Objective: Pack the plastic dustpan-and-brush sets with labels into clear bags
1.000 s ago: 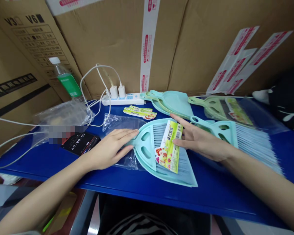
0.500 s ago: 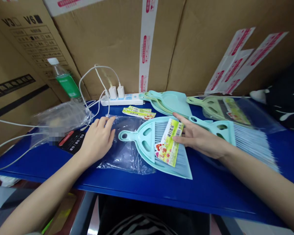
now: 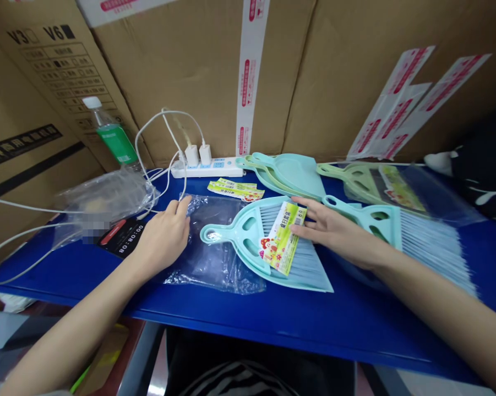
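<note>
On the blue table, a light-blue dustpan (image 3: 246,237) lies partly on a clear plastic bag (image 3: 214,264), its handle pointing left. A small brush (image 3: 314,265) with pale blue bristles is nested in it, under a yellow-green label card (image 3: 284,242). My left hand (image 3: 164,231) is closed at the bag's left edge, its fingertips pressed together on the plastic. Thumb and stretched fingers of my right hand (image 3: 330,228) rest apart at the card's right side, over the bristles. Beyond my right forearm lies another light-blue brush (image 3: 431,242), partly covered.
Several dustpans (image 3: 293,170) are stacked at the back, near more label cards (image 3: 235,189). A bagged green set (image 3: 365,184) lies to their right. A power strip (image 3: 214,167), white cables, a phone (image 3: 121,237), a crumpled bag (image 3: 107,192) and a bottle (image 3: 115,140) stand left.
The dustpan has turned slightly, its right front corner moving away from me and right. The label card has shifted a little left. My left hand's fingers have drawn closer together.
</note>
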The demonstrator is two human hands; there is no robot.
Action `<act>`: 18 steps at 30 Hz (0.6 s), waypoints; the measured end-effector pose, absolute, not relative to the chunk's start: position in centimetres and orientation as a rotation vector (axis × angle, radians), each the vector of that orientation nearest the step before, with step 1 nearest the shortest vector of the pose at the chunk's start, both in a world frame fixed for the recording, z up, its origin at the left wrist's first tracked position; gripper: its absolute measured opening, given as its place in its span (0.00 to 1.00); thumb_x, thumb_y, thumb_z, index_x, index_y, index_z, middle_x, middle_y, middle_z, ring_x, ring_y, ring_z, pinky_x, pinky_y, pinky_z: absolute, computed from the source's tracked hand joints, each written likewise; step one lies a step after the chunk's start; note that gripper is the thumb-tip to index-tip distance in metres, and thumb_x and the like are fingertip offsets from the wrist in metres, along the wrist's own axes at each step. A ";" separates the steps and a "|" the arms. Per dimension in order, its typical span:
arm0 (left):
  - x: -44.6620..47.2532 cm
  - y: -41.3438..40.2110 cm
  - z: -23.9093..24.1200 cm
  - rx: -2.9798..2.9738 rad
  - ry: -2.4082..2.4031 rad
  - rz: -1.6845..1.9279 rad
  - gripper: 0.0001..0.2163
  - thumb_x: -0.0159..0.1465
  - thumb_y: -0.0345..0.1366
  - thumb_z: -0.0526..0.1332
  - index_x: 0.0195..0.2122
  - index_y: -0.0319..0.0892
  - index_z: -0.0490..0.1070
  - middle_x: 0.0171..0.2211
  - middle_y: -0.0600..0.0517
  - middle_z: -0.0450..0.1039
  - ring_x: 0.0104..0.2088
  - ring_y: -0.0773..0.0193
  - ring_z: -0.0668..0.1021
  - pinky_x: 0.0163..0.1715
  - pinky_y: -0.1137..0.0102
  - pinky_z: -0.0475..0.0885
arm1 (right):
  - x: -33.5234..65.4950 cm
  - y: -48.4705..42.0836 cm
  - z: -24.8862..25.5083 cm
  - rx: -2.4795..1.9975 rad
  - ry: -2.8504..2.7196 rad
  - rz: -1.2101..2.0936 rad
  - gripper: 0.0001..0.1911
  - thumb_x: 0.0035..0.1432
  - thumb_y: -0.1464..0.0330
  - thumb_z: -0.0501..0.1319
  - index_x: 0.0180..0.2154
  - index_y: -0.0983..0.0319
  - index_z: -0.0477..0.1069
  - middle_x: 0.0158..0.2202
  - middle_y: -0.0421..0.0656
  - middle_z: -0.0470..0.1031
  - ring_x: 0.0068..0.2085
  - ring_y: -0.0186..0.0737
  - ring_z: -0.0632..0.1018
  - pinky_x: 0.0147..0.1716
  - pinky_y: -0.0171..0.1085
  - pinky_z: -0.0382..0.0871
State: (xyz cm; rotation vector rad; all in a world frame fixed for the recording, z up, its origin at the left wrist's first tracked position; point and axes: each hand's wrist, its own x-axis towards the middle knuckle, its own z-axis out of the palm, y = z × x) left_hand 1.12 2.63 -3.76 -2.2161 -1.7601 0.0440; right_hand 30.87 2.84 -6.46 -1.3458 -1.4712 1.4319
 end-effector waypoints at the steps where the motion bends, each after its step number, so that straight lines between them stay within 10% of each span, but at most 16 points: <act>1: 1.1 2.6 -3.8 -2.223 -1.758 0.041 0.22 0.68 0.30 0.46 0.62 0.32 0.58 0.46 0.38 0.73 0.39 0.49 0.81 0.38 0.59 0.76 | 30.9 2.8 -6.5 -1.337 -1.483 1.424 0.47 0.49 0.57 0.68 0.65 0.60 0.50 0.61 0.52 0.68 0.59 0.52 0.71 0.58 0.48 0.69; 11: 0.9 2.6 -4.0 -2.261 -1.738 0.050 0.22 0.67 0.29 0.45 0.62 0.32 0.59 0.47 0.37 0.73 0.37 0.50 0.81 0.39 0.59 0.76 | 31.0 3.1 -7.3 -1.322 -1.487 1.325 0.34 0.39 0.54 0.72 0.44 0.57 0.58 0.54 0.54 0.73 0.52 0.53 0.77 0.52 0.52 0.74; 18: 1.3 2.4 -3.6 -2.256 -1.764 0.113 0.23 0.67 0.29 0.45 0.63 0.32 0.58 0.46 0.37 0.73 0.38 0.50 0.81 0.39 0.59 0.76 | 30.8 3.0 -7.7 -1.325 -1.655 1.187 0.39 0.45 0.51 0.67 0.55 0.58 0.58 0.56 0.53 0.70 0.45 0.49 0.79 0.47 0.53 0.77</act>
